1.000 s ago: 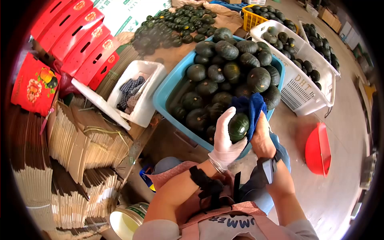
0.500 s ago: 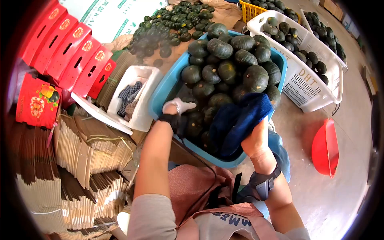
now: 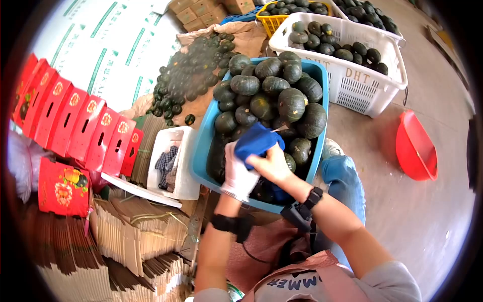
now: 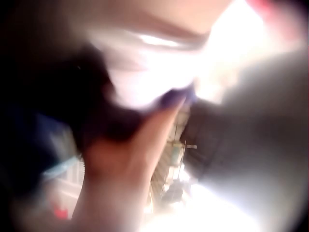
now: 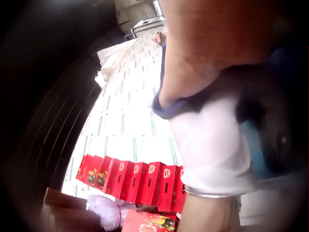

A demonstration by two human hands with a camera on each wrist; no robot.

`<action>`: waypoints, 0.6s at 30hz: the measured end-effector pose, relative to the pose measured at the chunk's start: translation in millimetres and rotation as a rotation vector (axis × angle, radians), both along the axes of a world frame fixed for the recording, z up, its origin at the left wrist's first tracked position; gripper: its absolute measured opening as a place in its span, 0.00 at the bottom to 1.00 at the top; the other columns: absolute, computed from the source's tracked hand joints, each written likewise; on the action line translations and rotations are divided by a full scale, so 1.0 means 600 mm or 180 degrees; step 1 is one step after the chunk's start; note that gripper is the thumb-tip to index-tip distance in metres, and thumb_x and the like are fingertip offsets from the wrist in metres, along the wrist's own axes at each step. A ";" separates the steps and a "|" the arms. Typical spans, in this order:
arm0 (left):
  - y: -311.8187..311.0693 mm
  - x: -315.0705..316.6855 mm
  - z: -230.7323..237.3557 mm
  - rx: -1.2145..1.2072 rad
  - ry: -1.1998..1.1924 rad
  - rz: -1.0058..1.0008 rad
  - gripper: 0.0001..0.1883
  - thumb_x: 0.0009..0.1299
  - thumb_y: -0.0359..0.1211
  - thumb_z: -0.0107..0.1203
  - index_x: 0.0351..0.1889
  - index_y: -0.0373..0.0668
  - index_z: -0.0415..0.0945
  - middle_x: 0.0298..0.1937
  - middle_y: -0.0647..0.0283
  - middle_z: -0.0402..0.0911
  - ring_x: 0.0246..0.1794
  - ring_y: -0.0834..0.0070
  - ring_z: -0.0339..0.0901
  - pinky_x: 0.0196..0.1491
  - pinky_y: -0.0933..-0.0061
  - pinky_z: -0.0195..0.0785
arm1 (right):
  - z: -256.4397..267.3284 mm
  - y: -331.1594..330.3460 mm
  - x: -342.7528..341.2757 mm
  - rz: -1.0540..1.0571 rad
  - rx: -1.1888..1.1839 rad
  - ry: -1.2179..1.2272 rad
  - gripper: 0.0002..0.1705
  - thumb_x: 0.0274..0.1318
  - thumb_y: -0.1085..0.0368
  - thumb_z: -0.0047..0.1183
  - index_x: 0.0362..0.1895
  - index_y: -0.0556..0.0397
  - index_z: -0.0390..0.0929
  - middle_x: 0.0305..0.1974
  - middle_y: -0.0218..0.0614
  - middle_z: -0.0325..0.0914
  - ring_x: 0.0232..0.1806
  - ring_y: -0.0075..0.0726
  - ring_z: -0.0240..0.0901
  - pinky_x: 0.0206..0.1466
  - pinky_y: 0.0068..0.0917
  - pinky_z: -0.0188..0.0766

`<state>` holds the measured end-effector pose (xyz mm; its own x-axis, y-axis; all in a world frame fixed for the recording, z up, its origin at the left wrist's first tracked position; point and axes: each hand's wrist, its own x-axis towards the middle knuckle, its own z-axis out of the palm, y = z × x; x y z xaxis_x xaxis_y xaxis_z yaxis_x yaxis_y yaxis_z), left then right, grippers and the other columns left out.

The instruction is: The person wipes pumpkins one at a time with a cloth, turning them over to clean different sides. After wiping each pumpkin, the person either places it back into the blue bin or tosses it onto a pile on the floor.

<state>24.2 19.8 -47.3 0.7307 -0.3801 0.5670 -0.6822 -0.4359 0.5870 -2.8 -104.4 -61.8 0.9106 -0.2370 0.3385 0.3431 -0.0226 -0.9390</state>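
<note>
Over the near part of a blue tub (image 3: 197, 158) heaped with dark green squashes (image 3: 262, 106), both hands are close together. My right hand (image 3: 274, 165), bare, grips a blue cloth (image 3: 257, 140) with the thumb along its near side. My left hand (image 3: 238, 173), in a white glove, is up against the cloth, which covers its fingers; I cannot tell what it holds beneath. In the right wrist view the white glove (image 5: 212, 140) meets the cloth's edge under the bare hand. The left wrist view is badly blurred.
Left of the tub stands a white foam box (image 3: 188, 171) with rags, near red cartons (image 3: 75, 121) and stacked flat cardboard (image 3: 118, 236). A white crate (image 3: 370, 95) of squashes is behind right, and a red basin (image 3: 415, 146) is on the floor. More squashes (image 3: 188, 75) lie behind.
The left hand has left the tub's left side and come to the cloth. My right hand has lifted the cloth leftward to meet it. The head view has shifted.
</note>
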 end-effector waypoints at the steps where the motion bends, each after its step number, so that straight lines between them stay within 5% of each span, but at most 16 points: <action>1: -0.020 -0.017 0.009 0.0075 -0.0213 0.0229 0.36 0.48 0.29 0.70 0.56 0.39 0.66 0.52 0.51 0.70 0.55 0.53 0.68 0.59 0.55 0.61 | 0.052 -0.006 -0.020 -0.0429 -0.0302 0.0568 0.23 0.42 0.58 0.66 0.46 0.49 0.81 0.41 0.46 0.81 0.46 0.46 0.77 0.51 0.35 0.72; 3: -0.045 -0.042 0.029 -0.0491 -0.0068 0.0253 0.37 0.48 0.30 0.70 0.57 0.38 0.65 0.52 0.51 0.69 0.55 0.53 0.67 0.60 0.55 0.61 | 0.052 -0.001 -0.022 -0.0501 0.0818 0.0289 0.19 0.43 0.57 0.65 0.42 0.50 0.83 0.38 0.44 0.82 0.44 0.44 0.77 0.50 0.35 0.73; 4: -0.053 -0.042 0.026 -0.0504 0.0000 0.0299 0.39 0.47 0.29 0.71 0.58 0.37 0.63 0.53 0.51 0.68 0.55 0.54 0.68 0.60 0.57 0.61 | 0.044 -0.009 -0.013 -0.0748 0.0502 0.0265 0.17 0.45 0.59 0.63 0.40 0.51 0.83 0.38 0.43 0.82 0.41 0.43 0.79 0.47 0.33 0.74; 8: -0.064 -0.043 0.017 -0.0852 0.0144 0.0428 0.44 0.44 0.23 0.68 0.63 0.37 0.61 0.52 0.56 0.68 0.54 0.63 0.69 0.61 0.64 0.62 | 0.069 -0.039 0.017 0.0018 0.2124 0.1296 0.10 0.52 0.64 0.55 0.36 0.56 0.81 0.31 0.30 0.80 0.33 0.27 0.75 0.39 0.27 0.73; 12: -0.081 -0.059 0.025 -0.2220 0.1248 0.0212 0.49 0.44 0.21 0.70 0.67 0.42 0.57 0.53 0.62 0.66 0.53 0.72 0.68 0.59 0.67 0.65 | 0.082 -0.059 0.022 0.0450 0.2710 0.1562 0.10 0.52 0.64 0.56 0.38 0.56 0.80 0.31 0.35 0.80 0.31 0.33 0.78 0.39 0.29 0.76; 16: -0.111 -0.069 0.066 -0.3192 0.1545 0.0151 0.45 0.54 0.15 0.65 0.70 0.45 0.59 0.67 0.63 0.63 0.65 0.67 0.64 0.66 0.64 0.64 | 0.023 -0.034 0.035 0.1545 0.4573 0.1138 0.23 0.68 0.46 0.41 0.48 0.48 0.79 0.46 0.35 0.82 0.49 0.38 0.77 0.60 0.36 0.71; 18: -0.110 -0.044 0.051 -0.2841 0.1413 0.0388 0.45 0.54 0.18 0.69 0.70 0.44 0.56 0.66 0.61 0.62 0.63 0.69 0.64 0.65 0.68 0.64 | 0.051 -0.002 0.002 0.1180 0.4545 0.1173 0.30 0.68 0.39 0.38 0.59 0.48 0.74 0.54 0.35 0.79 0.54 0.40 0.75 0.63 0.36 0.68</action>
<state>-2.3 -46.2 -16.6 0.9509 0.1427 0.2747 -0.3022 0.2357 0.9236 -1.6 -105.4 -31.1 0.9704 0.0950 -0.2220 -0.1262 0.9833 -0.1311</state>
